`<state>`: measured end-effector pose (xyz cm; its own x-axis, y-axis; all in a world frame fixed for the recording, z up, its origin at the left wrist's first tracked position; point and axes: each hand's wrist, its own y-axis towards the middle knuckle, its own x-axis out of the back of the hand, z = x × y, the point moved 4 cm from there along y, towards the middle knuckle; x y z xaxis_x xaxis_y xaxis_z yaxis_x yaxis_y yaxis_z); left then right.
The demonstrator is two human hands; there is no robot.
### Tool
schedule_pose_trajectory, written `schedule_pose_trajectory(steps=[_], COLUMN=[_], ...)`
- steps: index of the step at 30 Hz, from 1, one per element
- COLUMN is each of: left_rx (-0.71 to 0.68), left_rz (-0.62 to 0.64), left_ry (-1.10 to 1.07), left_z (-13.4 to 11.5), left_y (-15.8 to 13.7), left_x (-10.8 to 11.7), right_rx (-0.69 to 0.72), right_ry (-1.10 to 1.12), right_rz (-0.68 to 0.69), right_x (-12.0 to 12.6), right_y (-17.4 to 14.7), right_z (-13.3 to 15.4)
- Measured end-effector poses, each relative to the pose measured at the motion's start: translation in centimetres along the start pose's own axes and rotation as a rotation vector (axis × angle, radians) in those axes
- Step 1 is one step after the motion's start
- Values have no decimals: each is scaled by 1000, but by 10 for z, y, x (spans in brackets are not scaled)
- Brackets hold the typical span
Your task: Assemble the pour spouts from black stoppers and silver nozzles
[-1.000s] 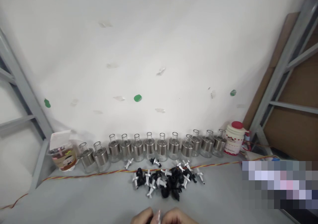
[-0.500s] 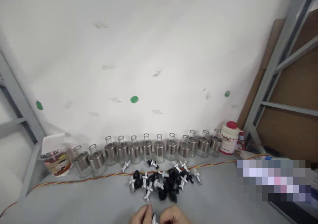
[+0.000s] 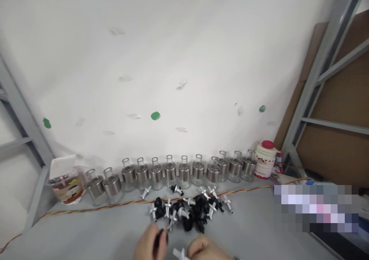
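Note:
My left hand (image 3: pixel 148 242) is closed around a small black piece (image 3: pixel 158 240), blurred by motion and partly hidden by the fingers. It is apart from my right hand (image 3: pixel 206 248), at the near edge of the pile. Between the fingers of my right hand is a silver-white bottle pourer (image 3: pixel 180 253), cut off by the bottom of the view. Just beyond both hands lies a heap of silver pourers (image 3: pixel 183 213) mixed with black rubber-like parts (image 3: pixel 188 224). A pourer with a black end (image 3: pixel 177 190) lies behind the heap.
Several glass bottles with metal bands (image 3: pixel 157 172) stand along the wall. A plastic cup (image 3: pixel 67 189) is at the left end, a cream jar with a red lid (image 3: pixel 264 162) at the right. A twisted red-yellow wire (image 3: pixel 115 205) crosses the grey table (image 3: pixel 86 233).
My hands have come apart. The left has moved up and left with the black piece, now visible in it; my right hand still grips the bottle pourer, more of which shows.

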<state>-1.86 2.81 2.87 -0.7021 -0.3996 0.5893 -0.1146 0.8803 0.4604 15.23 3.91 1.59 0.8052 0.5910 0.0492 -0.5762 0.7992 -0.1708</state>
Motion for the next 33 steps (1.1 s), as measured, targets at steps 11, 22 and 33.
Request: schedule_pose_trajectory(steps=[11, 22, 33], left_rx=[-270, -447, -309], left_rz=[157, 346, 349], left_ry=[481, 528, 398], left_z=[14, -34, -30], left_y=[23, 101, 105], left_x=[-5, -53, -41], right_rx=[24, -4, 52], right_ry=[-593, -909, -956], right_rz=[-664, -732, -736], right_x=[68, 68, 68], right_y=[0, -7, -8], right_z=[16, 18, 20])
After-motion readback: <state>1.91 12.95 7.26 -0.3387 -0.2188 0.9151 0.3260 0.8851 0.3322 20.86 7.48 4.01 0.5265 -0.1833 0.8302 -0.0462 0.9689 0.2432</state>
